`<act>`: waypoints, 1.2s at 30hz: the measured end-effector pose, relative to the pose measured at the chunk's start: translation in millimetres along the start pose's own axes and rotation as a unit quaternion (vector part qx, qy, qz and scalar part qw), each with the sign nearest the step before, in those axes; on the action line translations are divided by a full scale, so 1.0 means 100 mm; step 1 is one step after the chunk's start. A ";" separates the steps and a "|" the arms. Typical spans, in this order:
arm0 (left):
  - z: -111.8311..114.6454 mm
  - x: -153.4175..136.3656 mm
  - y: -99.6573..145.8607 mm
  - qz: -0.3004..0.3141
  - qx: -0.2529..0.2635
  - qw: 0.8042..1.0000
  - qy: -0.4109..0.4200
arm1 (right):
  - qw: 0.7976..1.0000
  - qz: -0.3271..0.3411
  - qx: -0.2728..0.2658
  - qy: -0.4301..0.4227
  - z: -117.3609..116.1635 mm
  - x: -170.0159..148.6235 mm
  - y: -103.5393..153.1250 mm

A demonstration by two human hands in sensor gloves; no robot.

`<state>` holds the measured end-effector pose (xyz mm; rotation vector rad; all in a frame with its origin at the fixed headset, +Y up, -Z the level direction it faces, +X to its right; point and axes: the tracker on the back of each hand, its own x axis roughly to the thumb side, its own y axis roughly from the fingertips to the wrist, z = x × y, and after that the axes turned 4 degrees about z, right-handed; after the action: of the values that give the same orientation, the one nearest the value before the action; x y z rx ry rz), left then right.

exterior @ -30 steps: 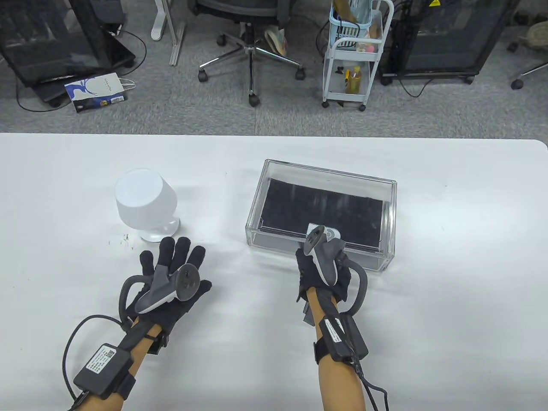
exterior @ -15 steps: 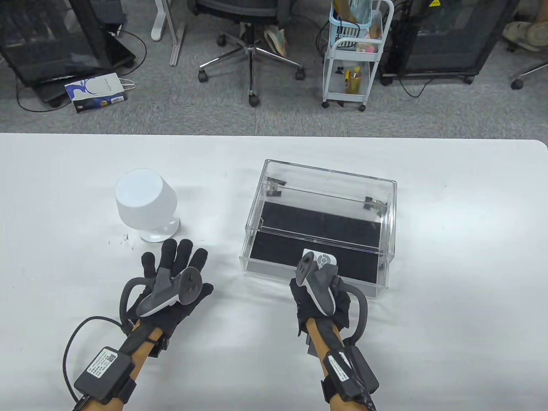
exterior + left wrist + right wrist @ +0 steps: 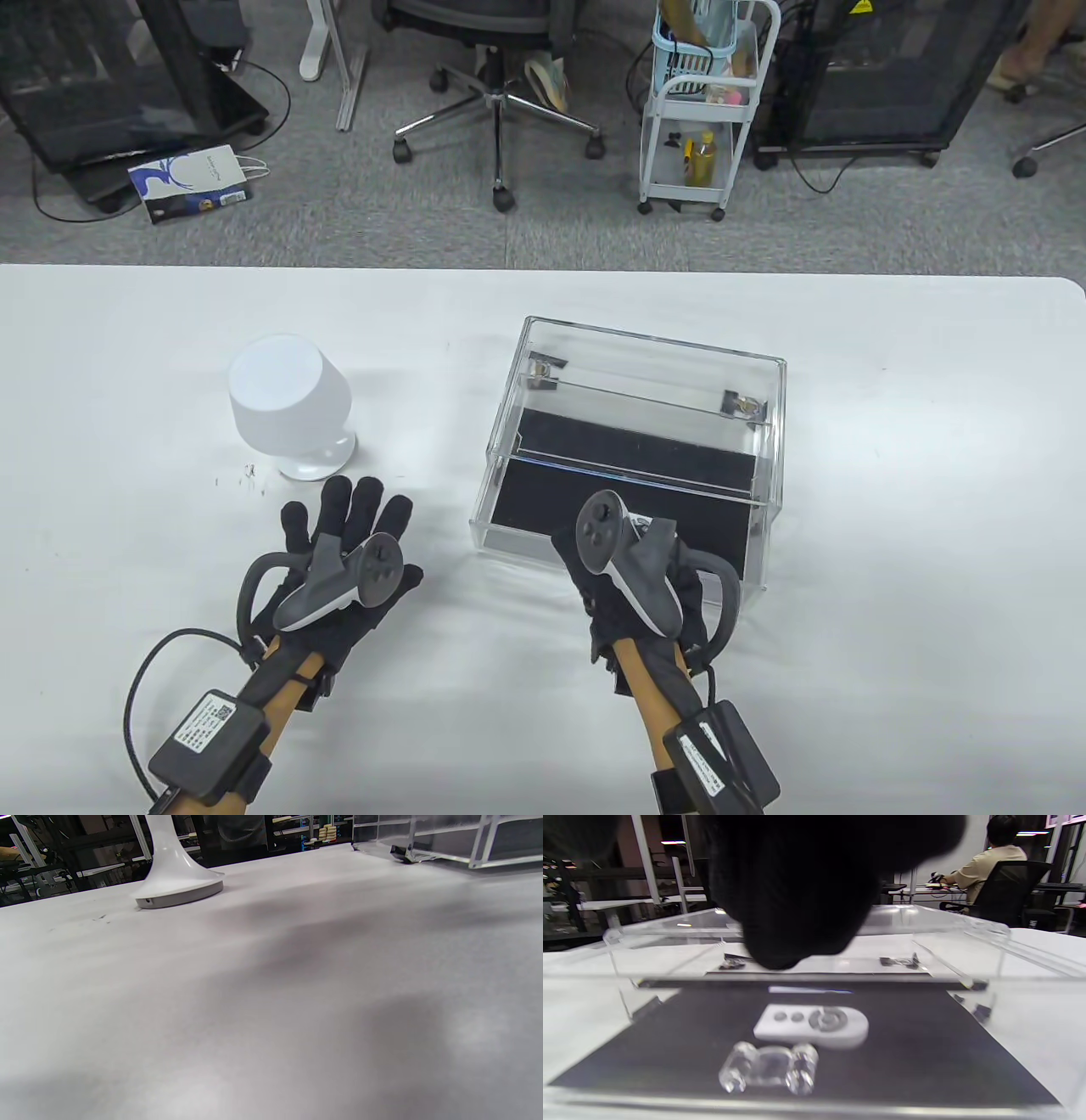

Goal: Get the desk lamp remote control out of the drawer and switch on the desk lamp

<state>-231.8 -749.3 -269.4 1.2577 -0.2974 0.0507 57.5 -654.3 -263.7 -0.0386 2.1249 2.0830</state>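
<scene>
We see remote [image 3: 812, 1025] lying crosswise in open drawer [image 3: 517, 518], just beyond right hand [image 3: 632, 577], fingers' spread unclear; left hand [image 3: 339, 560] splayed flat, farther off

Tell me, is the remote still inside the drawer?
Yes, inside. The white remote lies flat on the black liner of the pulled-out clear drawer, just behind its handle. The right hand isn't holding it.

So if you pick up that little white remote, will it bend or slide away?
The remote looks like hard moulded plastic, so probably stiff, not bendy. It is small and flat, so likely light and unlikely to roll. It lies on the drawer's dark liner, which may keep it from sliding.
</scene>
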 end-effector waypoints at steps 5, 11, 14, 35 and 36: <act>0.03 -0.05 -0.03 -0.005 -0.003 1.000 0.005 | 0.995 -0.013 0.095 0.012 -0.13 -0.05 -0.34; 0.09 -0.11 -0.07 -0.012 -0.013 1.000 0.011 | 0.980 -0.067 0.185 0.033 -0.42 -0.15 -0.69; 0.11 -0.13 -0.09 -0.013 -0.017 1.000 0.015 | 0.971 -0.091 0.214 0.057 -0.59 -0.17 -0.80; 0.14 -0.11 -0.08 -0.012 -0.026 0.999 0.018 | 0.992 -0.034 0.095 -0.078 -0.32 -0.38 -0.51; 0.14 -0.12 -0.07 -0.013 -0.025 0.999 0.019 | 0.991 -0.028 0.083 -0.098 -0.29 -0.39 -0.46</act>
<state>-244.3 -762.9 -275.2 1.2099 -0.2491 0.0445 99.7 -688.1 -303.3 0.1210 2.1431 1.7909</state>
